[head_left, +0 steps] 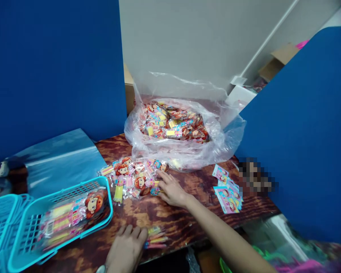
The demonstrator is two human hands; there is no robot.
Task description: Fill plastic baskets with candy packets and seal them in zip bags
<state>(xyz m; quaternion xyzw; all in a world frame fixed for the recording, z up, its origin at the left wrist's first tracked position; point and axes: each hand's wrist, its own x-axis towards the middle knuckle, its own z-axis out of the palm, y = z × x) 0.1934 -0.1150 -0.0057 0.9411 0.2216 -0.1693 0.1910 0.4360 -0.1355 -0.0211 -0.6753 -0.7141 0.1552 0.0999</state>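
My right hand (170, 188) reaches forward over the wooden table (187, 220), its fingers spread on a heap of small cartoon-printed toy packets (132, 176). Near the table's front edge my left hand (127, 246) lies flat, fingers pressing down on a small packet of coloured sticks (157, 238). Behind the heap stands a big clear plastic bag (182, 125), open and full of the same packets.
A teal plastic basket (31, 227) at the left holds a filled packet; a second basket sits beside it. Printed cards (227, 189) lie at the right. A sheet of clear bags (59, 159) lies at the left back. Blue partitions (301, 132) wall both sides.
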